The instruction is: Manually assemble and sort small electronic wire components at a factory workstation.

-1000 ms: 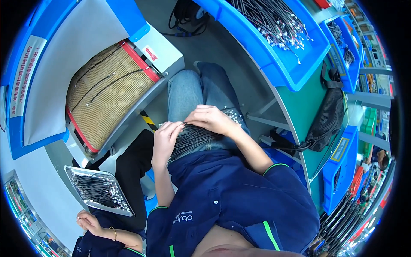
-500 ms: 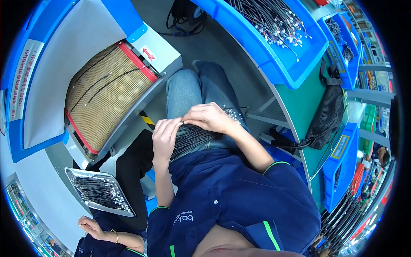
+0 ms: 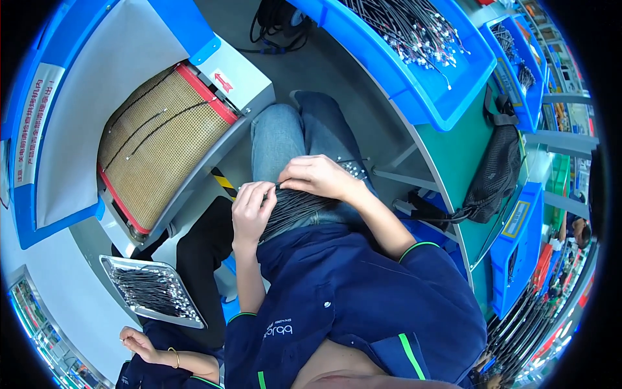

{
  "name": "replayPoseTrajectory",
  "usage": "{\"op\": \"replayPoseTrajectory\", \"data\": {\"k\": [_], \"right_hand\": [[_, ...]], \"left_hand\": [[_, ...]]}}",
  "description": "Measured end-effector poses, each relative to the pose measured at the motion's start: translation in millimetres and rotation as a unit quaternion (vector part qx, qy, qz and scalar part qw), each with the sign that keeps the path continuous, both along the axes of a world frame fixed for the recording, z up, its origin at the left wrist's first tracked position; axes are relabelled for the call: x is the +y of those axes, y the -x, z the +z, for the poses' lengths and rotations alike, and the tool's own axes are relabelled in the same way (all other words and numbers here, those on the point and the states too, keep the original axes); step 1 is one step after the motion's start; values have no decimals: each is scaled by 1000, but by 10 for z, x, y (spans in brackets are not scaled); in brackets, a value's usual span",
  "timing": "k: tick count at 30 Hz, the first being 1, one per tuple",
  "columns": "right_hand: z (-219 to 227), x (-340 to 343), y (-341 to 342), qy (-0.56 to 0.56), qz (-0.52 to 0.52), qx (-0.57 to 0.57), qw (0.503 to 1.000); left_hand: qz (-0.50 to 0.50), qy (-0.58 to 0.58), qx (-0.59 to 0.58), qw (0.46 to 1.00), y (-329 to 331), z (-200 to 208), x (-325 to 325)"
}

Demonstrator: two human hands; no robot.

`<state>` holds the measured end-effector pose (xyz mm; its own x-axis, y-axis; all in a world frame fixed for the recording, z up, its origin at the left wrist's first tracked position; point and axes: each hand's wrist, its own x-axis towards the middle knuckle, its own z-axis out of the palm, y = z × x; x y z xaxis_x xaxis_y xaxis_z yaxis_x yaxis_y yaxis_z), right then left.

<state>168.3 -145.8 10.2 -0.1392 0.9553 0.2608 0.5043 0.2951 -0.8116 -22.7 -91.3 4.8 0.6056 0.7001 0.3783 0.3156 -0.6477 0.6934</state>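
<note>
A bundle of thin black cables (image 3: 295, 211) with small white connectors lies across my lap. Above it, my left hand (image 3: 251, 211) pinches a black cable between thumb and fingertips. Fingertips of my right hand (image 3: 317, 177) close on the same cable, right beside the left ones. Only a short dark bit of this cable shows at the fingertips; the rest is hidden by my hands or blends into the bundle. White connector ends (image 3: 353, 170) stick out past my right wrist, over my thigh.
At left, a machine's mesh conveyor belt (image 3: 165, 155) carries several black cables. A metal tray (image 3: 197, 318) of cables sits beside a co-worker, whose hand (image 3: 139, 343) shows at lower left. A blue bin (image 3: 447, 107) of cables and a black mesh bag (image 3: 495, 172) rest on the green table (image 3: 440, 152).
My hands have barely moved; the left fingers shift slightly to the right along the cable. Cables on the belt have drifted a little to the left.
</note>
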Motion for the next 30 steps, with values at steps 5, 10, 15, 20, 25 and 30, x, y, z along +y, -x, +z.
{"op": "replayPoseTrajectory", "data": {"k": [5, 10, 15, 20, 25, 30], "right_hand": [[-29, -58, -102, 22, -3, 21, 1000], [-7, -91, -129, 52, 3, -2, 999], [-60, -114, -232, -6, -16, 17, 1000], [5, -217, -581, 41, -98, -46, 993], [49, -305, -833, 66, -130, -102, 984], [41, -375, -879, 72, -151, -74, 983]], "left_hand": [[5, -2, -25, 1000, 6, -37, 21], [7, -11, -38, 999, -39, -65, 9], [28, -21, -2, 999, -12, -46, 67], [87, 6, 23, 996, 224, -142, 146], [146, 18, 39, 988, 489, -237, 199], [170, 8, 58, 984, 660, -328, 203]]}}
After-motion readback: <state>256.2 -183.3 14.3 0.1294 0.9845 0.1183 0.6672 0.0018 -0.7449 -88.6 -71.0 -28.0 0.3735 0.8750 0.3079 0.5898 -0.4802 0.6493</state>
